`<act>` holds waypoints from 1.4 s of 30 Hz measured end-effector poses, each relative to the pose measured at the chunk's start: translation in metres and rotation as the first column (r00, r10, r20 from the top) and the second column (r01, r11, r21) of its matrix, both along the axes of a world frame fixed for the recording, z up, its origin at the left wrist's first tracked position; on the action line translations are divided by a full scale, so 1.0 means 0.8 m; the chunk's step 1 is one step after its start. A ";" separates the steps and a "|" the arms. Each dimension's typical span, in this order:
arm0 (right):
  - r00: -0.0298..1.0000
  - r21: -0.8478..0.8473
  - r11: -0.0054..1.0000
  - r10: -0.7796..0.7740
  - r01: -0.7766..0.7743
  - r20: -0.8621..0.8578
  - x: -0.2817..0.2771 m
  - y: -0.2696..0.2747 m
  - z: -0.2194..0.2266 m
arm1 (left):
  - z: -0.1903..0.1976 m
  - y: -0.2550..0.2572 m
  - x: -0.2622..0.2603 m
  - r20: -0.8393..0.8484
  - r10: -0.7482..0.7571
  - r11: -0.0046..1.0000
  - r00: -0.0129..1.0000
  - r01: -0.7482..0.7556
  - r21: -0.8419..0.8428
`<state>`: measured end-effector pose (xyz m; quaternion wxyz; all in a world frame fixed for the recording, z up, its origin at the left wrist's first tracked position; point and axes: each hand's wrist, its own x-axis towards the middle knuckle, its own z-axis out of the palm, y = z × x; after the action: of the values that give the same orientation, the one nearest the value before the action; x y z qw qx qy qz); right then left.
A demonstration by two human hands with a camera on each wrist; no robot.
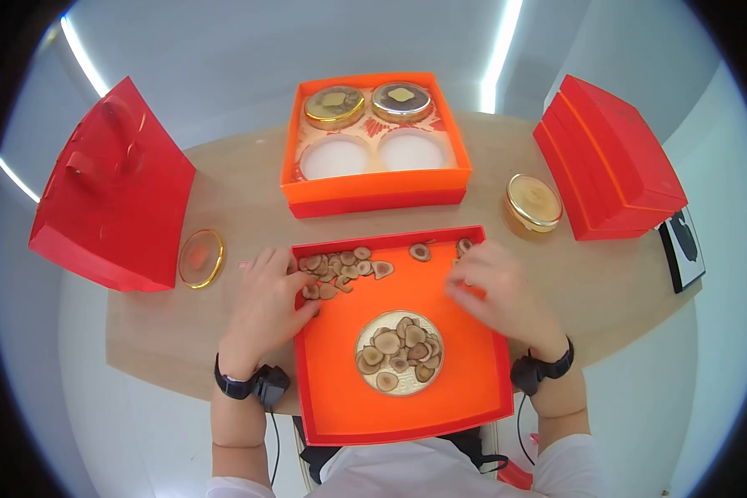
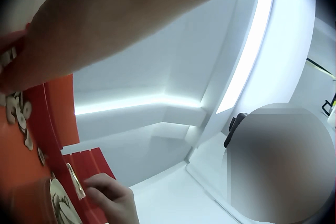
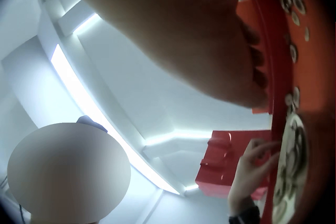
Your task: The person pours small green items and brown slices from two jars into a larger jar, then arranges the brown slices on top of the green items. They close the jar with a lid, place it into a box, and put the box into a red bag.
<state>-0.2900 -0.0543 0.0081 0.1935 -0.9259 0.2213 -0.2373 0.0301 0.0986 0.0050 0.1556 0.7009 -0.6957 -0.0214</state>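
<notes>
An orange tray with red walls (image 1: 465, 373) holds a round, pale dish (image 1: 407, 385) with brown, round slices (image 1: 392, 341) in it. Loose slices (image 1: 336, 267) lie in the tray's far left corner, a few others (image 1: 420, 251) along the far wall. My left hand (image 1: 266, 305) rests over the left wall, fingertips beside the loose pile; the right wrist view shows its thumb and forefinger (image 3: 249, 174) apart. Over the far right corner is my right hand (image 1: 504, 292), fingers bent. Whether a slice is between its fingertips is hidden, also in the left wrist view (image 2: 116, 200).
Behind the tray stands an orange box (image 1: 378, 180) with two filled round jars and two vacant round recesses. A red bag (image 1: 116, 199) and a gold-rimmed lid (image 1: 202, 258) are at left. Right are a gold-lidded jar (image 1: 534, 203), red boxes (image 1: 610, 158) and a black-and-white item (image 1: 682, 247).
</notes>
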 end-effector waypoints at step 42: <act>0.969 -0.218 0.971 -0.143 0.098 -0.200 -0.003 -0.028 -0.035 | -0.017 -0.012 -0.012 -0.052 -0.112 0.994 0.992 0.112 -0.019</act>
<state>-0.2927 -0.0766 -0.0200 0.0564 -0.9459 0.2711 -0.1693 0.0207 0.0892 -0.0085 0.1781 0.6587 -0.7298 -0.0432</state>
